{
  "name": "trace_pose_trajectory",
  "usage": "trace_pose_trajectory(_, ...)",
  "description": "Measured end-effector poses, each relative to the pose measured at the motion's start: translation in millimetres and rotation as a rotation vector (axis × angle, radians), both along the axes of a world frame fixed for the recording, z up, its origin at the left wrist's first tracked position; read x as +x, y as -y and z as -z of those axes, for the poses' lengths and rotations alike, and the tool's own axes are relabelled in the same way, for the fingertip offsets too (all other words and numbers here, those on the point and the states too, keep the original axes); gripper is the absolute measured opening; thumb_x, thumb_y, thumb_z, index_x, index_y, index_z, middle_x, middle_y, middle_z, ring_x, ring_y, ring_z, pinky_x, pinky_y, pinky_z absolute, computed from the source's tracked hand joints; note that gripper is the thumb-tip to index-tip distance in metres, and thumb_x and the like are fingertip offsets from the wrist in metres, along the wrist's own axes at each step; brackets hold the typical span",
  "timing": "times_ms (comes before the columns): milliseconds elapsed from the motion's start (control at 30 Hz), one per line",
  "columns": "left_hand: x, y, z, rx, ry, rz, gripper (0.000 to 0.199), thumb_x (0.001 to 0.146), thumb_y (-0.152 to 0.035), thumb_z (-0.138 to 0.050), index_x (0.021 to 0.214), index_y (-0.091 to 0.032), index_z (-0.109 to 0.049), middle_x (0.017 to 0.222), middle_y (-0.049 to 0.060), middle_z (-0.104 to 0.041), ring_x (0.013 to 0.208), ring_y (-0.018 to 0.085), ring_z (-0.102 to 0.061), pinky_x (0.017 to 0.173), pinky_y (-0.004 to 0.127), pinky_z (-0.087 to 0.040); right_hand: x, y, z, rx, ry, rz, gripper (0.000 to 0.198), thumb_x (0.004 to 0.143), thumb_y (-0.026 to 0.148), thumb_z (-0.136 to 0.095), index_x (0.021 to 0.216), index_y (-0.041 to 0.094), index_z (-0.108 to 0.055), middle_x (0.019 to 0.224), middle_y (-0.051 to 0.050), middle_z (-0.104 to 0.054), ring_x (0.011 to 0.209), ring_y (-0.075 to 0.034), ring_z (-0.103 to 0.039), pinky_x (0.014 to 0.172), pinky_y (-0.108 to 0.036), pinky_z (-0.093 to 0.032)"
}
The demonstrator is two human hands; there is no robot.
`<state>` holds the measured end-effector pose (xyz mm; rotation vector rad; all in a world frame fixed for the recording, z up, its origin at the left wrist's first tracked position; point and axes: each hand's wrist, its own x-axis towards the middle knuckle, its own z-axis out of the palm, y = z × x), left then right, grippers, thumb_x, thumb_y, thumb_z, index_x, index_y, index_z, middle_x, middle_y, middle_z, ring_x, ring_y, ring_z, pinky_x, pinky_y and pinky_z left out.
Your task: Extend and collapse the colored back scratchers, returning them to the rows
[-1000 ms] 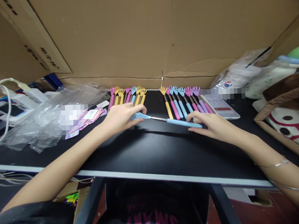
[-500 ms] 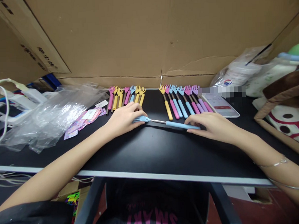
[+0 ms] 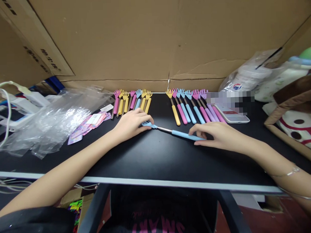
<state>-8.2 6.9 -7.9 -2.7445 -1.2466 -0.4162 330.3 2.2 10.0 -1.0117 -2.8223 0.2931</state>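
Note:
Between my two hands, just over the black tabletop (image 3: 157,160), lies a light blue back scratcher (image 3: 184,134) with a bit of metal rod showing. My left hand (image 3: 131,125) pinches its claw-shaped head, partly covering it. The fingers of my right hand (image 3: 214,134) are closed around the far end of its blue handle. Behind my right hand, several back scratchers (image 3: 185,112) in yellow, pink, blue and purple lie side by side, heads toward the cardboard. Another group of back scratchers (image 3: 125,104), yellow, pink and blue, lies behind my left hand.
Clear plastic bags (image 3: 50,116) and pink printed cards (image 3: 89,124) lie at left, beside white devices with cables (image 3: 29,100). A phone (image 3: 234,115), a bagged cup (image 3: 253,77) and a brown-handled bag (image 3: 293,118) occupy the right. A cardboard wall (image 3: 142,38) rises behind.
My right hand has lowered the handle end slightly toward me, so the back scratcher slants more. My left hand keeps its hold on the head.

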Motion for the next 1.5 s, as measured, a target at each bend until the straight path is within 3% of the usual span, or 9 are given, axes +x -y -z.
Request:
trace_pose_trajectory(233,3.8,-2.7,8.3,0.115,0.061,-0.015,0.022,0.094,-0.037,-0.058,0.105,-0.026,-0.073,0.104,0.005,-0.068,0.101,0.022,-0.055,0.082,0.032,-0.044,-10.0,6.7,-2.1,-0.138,-0.034,-0.039,0.035,0.089,0.052,-0.058,0.108,0.024,-0.068,0.078,-0.001,-0.061,0.068,-0.014,-0.059,0.062,-0.024,-0.042)
trace_pose_trajectory(400,6.5,-2.1,9.9,0.118,0.042,-0.006,0.027,0.097,-0.034,-0.053,0.114,-0.026,-0.073,0.105,0.004,-0.074,0.107,0.023,-0.056,0.090,0.037,-0.042,-13.0,12.9,-9.0,-0.245,-0.044,-0.137,0.049,0.088,0.055,-0.058,0.123,0.023,-0.068,0.104,-0.010,-0.066,0.095,-0.021,-0.062,0.084,-0.034,-0.047)
trace_pose_trajectory(567,6.6,0.1,11.2,0.085,0.029,0.037,0.037,0.097,-0.039,-0.052,0.127,-0.023,-0.065,0.126,0.003,-0.069,0.119,0.024,-0.052,0.102,0.039,-0.040,-14.0,19.5,-12.6,-0.280,0.004,-0.249,0.065,0.083,0.056,-0.064,0.141,0.029,-0.055,0.134,-0.012,-0.056,0.124,-0.027,-0.050,0.103,-0.045,-0.040)
trace_pose_trajectory(867,4.2,-4.7,18.6,-0.052,-0.083,-0.001,0.054,0.102,-0.046,-0.037,0.149,-0.019,-0.040,0.155,0.007,-0.041,0.143,0.026,-0.033,0.117,0.047,-0.025,-25.4,20.4,7.6,0.053,0.013,-0.270,0.057,0.092,0.049,-0.056,0.145,0.030,-0.048,0.145,-0.008,-0.054,0.134,-0.026,-0.046,0.117,-0.055,-0.018)
trace_pose_trajectory(1033,-0.6,-7.4,17.6,-0.044,-0.118,-0.066,0.059,0.101,-0.050,-0.034,0.150,-0.018,-0.037,0.158,0.010,-0.034,0.146,0.027,-0.029,0.118,0.048,-0.025,-33.2,19.4,13.3,0.205,0.005,-0.238,0.053,0.092,0.044,-0.057,0.141,0.026,-0.052,0.140,-0.010,-0.058,0.131,-0.026,-0.050,0.114,-0.054,-0.024)
trace_pose_trajectory(1267,-8.8,-13.6,19.1,-0.021,-0.112,-0.166,0.060,0.101,-0.051,-0.033,0.149,-0.016,-0.040,0.155,0.012,-0.040,0.145,0.027,-0.031,0.120,0.050,-0.023,-44.7,14.4,17.0,0.446,0.043,-0.191,0.049,0.093,0.041,-0.056,0.138,0.022,-0.057,0.136,-0.009,-0.062,0.127,-0.026,-0.054,0.112,-0.054,-0.030)
trace_pose_trajectory(1500,-8.8,-14.4,17.2,-0.049,-0.094,-0.182,0.056,0.101,-0.047,-0.035,0.147,-0.016,-0.043,0.152,0.012,-0.044,0.142,0.026,-0.037,0.119,0.048,-0.025,-50.0,-8.1,22.3,0.655,0.093,-0.128,0.045,0.095,0.042,-0.053,0.130,0.016,-0.062,0.130,-0.009,-0.066,0.116,-0.026,-0.060,0.110,-0.053,-0.033)
